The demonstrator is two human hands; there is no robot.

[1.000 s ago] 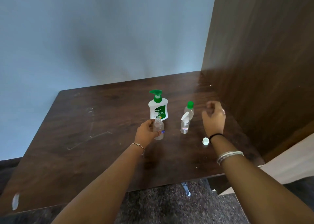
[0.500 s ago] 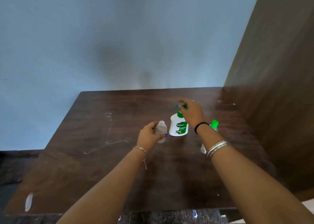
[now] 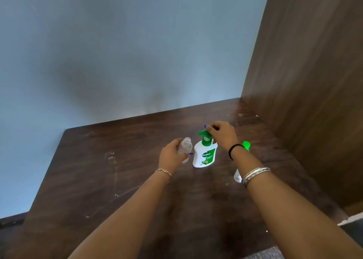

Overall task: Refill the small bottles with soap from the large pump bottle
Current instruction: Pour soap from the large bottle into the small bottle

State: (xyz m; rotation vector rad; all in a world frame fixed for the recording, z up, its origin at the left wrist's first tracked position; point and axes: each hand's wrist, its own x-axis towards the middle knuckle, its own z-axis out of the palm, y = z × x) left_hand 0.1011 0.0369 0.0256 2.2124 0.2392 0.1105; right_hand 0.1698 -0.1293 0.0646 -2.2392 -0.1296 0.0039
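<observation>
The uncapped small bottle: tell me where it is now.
In the head view the uncapped small bottle is gripped in the left hand, just left of the large pump bottle on the table.

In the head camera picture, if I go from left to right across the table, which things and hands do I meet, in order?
Left hand → uncapped small clear bottle it grips → large pump bottle → right hand on the green pump head → green-capped small bottle, mostly hidden behind the right wrist.

Only readable thing was "Dettol" on the pump bottle [image 3: 204,154] label, white letters on green. The smaller print under it was too blurry.
</observation>
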